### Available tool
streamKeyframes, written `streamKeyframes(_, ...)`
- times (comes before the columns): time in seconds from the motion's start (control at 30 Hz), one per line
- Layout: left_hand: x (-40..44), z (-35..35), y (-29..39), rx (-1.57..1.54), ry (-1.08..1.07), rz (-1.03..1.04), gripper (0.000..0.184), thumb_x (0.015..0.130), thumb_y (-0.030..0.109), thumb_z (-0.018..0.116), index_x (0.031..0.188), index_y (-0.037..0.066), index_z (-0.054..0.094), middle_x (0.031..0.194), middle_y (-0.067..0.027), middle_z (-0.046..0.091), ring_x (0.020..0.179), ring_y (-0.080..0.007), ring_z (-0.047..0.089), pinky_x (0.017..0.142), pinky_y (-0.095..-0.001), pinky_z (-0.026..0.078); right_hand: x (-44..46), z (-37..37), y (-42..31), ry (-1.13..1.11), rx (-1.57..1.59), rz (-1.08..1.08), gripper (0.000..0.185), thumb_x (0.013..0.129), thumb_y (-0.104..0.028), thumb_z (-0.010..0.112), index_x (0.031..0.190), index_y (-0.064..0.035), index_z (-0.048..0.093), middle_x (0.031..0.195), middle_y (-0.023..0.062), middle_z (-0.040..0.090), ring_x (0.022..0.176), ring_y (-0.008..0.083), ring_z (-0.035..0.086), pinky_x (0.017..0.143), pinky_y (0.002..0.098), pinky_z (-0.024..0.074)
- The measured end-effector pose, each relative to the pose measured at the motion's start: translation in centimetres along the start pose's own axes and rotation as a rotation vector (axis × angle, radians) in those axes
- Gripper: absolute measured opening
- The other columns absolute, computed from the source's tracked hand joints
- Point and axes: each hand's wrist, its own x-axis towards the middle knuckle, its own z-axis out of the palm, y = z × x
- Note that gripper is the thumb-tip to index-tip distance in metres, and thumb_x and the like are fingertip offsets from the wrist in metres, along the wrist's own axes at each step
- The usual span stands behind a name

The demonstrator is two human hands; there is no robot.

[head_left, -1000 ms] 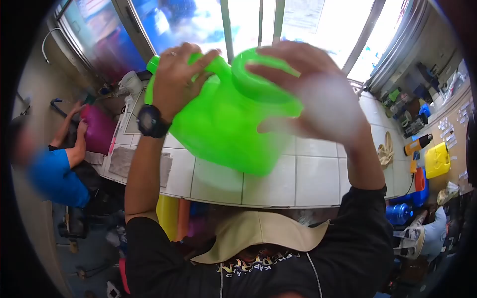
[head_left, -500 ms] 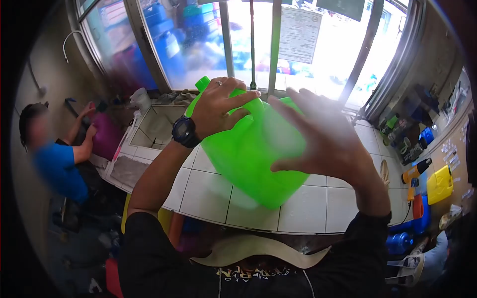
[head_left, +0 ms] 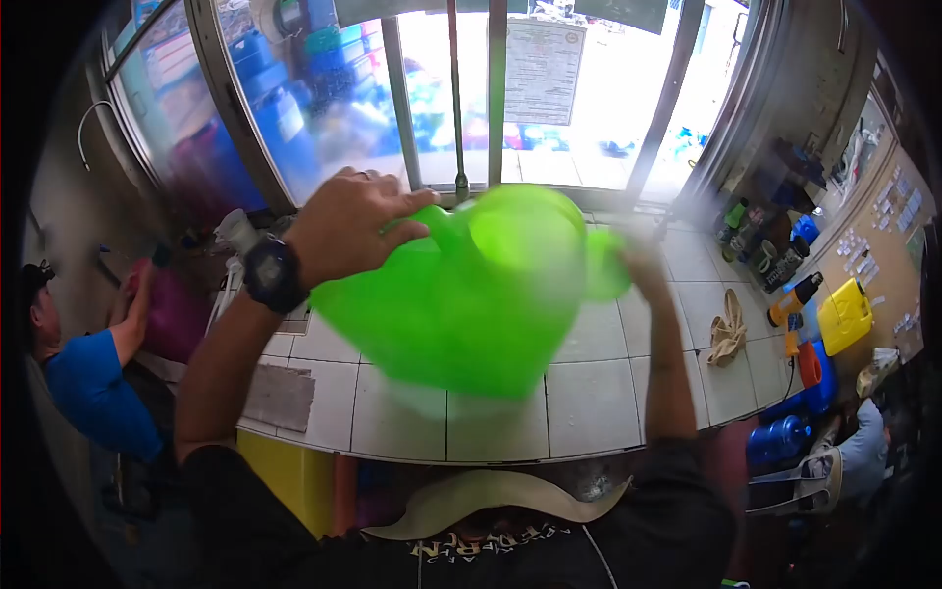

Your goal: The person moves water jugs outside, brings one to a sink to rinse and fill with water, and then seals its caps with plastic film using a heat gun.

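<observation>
A translucent bright green plastic jug (head_left: 451, 319) is tilted over the white tiled counter, blurred by motion. My left hand (head_left: 353, 226), with a dark watch at the wrist, is closed on the jug's handle at the upper left. The wide round mouth (head_left: 525, 236) faces up towards me. Just right of it, my right hand (head_left: 643, 267) is closed on a round green lid (head_left: 605, 265); its fingers are mostly behind the lid and smeared.
The tiled counter (head_left: 599, 417) bears a grey cloth (head_left: 278, 398) at left and a beige strap (head_left: 727, 329) at right. A heat gun (head_left: 795, 299) and a yellow jerrycan (head_left: 847, 316) are at far right. A person in blue (head_left: 103, 393) handles a purple container (head_left: 182, 309) at left.
My right hand went from spread open over the jug's top to gripping the round lid at its right side. The jug has shifted and tilted, its mouth now showing. My view turned slightly right.
</observation>
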Motion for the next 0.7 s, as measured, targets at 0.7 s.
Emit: streamKeyframes(0.7,-18.2,7.7,-21.9,-0.508,0.822,-0.513,0.039,0.079,0.026,0.058,0.108,0.002,0.054,0.115,-0.0137,0.055,0.106,-0.0315,0.054,0.092,-0.0414,0.042,-17.5,8.5,6.0,0.366,-0.695,0.348,0.038,0.068,-0.016,0.063,0.103,-0.0021,0.062,0.106,0.0181,0.059,0.104,0.0313,0.054,0.092,0.0371,0.0426)
